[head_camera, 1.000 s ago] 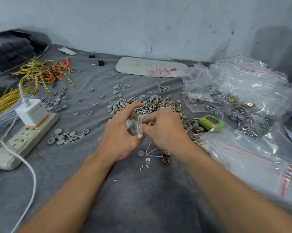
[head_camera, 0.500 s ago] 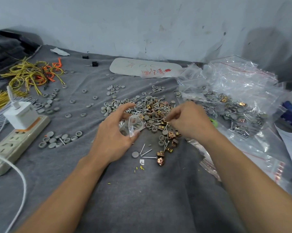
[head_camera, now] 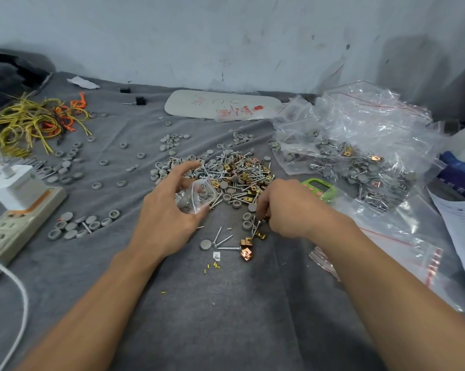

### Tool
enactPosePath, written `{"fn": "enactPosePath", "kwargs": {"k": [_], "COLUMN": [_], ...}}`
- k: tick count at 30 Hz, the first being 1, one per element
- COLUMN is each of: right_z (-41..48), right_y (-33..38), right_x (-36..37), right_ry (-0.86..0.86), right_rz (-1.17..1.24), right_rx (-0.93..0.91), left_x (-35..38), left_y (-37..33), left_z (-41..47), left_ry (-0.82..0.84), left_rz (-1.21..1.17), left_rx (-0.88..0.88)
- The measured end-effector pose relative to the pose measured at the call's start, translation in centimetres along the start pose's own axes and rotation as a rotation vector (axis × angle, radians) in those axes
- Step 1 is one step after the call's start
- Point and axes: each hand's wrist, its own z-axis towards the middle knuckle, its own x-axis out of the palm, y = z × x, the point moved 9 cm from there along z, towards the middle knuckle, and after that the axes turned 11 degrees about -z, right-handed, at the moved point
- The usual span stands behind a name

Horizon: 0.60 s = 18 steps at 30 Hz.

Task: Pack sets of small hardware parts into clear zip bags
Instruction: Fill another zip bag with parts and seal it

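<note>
Zip bag point(head_camera: 196, 195) held in left hand point(head_camera: 167, 212); right hand point(head_camera: 286, 210) just beside pinches small parts point(head_camera: 256, 228).

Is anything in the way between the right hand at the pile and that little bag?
Nothing visible blocks it. Between the right hand and the small clear bag held by the left hand lie only loose screws and caps, flat on the grey cloth.

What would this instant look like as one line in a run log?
left hand: holds small zip bag | right hand: pinches loose parts at hardware pile edge | bag: partly filled
</note>
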Motion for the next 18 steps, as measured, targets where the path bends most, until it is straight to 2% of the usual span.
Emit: {"fn": "enactPosePath", "kwargs": {"k": [5, 13, 18], "right_z": [-0.8, -1.7, -1.1], "right_y": [0.0, 1.2, 0.5], "right_x": [-0.5, 0.5, 0.8], "right_ry": [-0.031, 0.014, 0.024], "right_rz": [0.023, -0.027, 0.096], "right_rx": [0.001, -0.03, 0.004], "left_x": [-0.1, -0.1, -0.1], "left_y": [-0.2, -0.3, -0.2], "left_z": [0.0, -0.2, -0.1], "left_ry": [-0.011, -0.009, -0.004], "left_rz": [0.004, 0.004, 0.0], "left_rx": [-0.005, -0.015, -0.016]}}
